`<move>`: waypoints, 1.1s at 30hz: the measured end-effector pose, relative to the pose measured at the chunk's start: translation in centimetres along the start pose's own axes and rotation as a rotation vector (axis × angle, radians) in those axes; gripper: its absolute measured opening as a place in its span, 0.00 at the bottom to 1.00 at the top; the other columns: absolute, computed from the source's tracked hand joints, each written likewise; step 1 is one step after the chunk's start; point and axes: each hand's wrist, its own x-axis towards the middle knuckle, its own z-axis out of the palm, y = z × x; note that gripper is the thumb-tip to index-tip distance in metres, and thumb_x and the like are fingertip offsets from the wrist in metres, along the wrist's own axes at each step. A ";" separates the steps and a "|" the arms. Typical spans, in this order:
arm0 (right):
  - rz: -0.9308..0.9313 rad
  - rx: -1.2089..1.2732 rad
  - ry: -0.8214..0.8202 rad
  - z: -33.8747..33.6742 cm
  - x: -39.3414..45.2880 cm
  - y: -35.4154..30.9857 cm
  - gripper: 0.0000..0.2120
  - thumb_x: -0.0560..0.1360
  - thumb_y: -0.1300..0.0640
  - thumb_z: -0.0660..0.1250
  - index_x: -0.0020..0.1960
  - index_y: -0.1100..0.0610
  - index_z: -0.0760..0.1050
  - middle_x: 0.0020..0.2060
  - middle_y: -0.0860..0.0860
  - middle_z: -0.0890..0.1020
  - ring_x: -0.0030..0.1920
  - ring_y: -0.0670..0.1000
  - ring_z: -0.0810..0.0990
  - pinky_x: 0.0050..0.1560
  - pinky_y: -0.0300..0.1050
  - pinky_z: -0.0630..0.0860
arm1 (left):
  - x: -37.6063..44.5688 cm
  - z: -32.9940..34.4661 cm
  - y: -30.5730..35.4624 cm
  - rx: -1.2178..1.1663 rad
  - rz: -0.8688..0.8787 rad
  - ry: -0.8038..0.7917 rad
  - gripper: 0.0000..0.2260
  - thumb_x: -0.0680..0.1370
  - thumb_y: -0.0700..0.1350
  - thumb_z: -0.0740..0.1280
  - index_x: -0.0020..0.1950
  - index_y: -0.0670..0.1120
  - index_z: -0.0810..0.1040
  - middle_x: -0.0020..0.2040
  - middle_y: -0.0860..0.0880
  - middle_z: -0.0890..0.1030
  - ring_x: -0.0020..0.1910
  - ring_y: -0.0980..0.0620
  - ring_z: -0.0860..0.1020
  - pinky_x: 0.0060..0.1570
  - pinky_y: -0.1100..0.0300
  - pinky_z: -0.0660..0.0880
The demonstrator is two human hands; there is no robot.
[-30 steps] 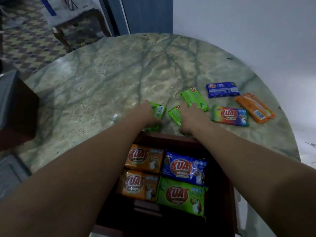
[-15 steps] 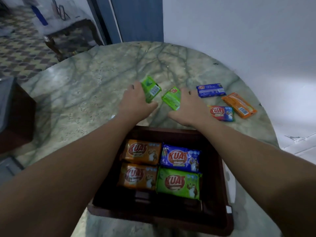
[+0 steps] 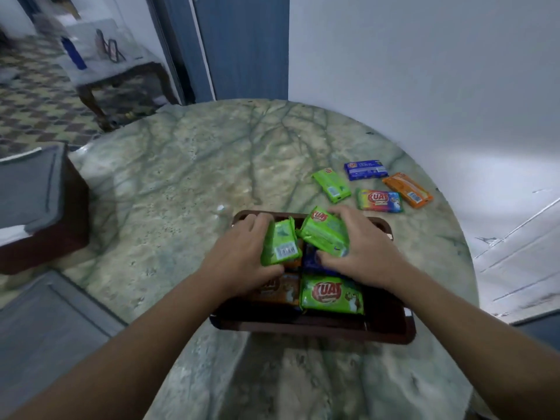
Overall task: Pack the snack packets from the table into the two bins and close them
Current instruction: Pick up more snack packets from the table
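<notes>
A dark brown open bin (image 3: 391, 330) sits on the marble table (image 3: 181, 189) in front of me. My left hand (image 3: 239, 253) grips a green snack packet (image 3: 280, 245) over the bin's far left part. My right hand (image 3: 363, 253) holds another green packet (image 3: 324, 231) over the far right part. Inside the bin lie a green KUAT packet (image 3: 331, 294), an orange one (image 3: 278, 289) and a blue one (image 3: 315, 262), partly hidden by my hands. On the table beyond lie a green packet (image 3: 331, 184), a blue one (image 3: 365, 170), an orange one (image 3: 407, 189) and a rainbow one (image 3: 378, 200).
A second brown bin with a grey lid (image 3: 33, 189) stands at the table's left edge. Another grey lid (image 3: 45, 334) lies at the near left. A white wall is close on the right. A small bench (image 3: 106, 71) stands on the patterned floor beyond.
Both hands picked up a green packet each from the table and brought them back over the open bin. My view has tilted up and pulled back.
</notes>
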 end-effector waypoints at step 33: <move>-0.142 -0.545 -0.239 1.4 -3.9 0.9 0.41 0.67 0.27 0.64 0.76 0.44 0.64 0.58 0.46 0.72 0.54 0.50 0.75 0.54 0.49 0.75 | -1.6 1.6 -0.6 0.120 0.205 -0.060 0.28 0.81 0.65 0.46 0.66 0.56 0.81 0.56 0.51 0.86 0.53 0.48 0.82 0.48 0.51 0.76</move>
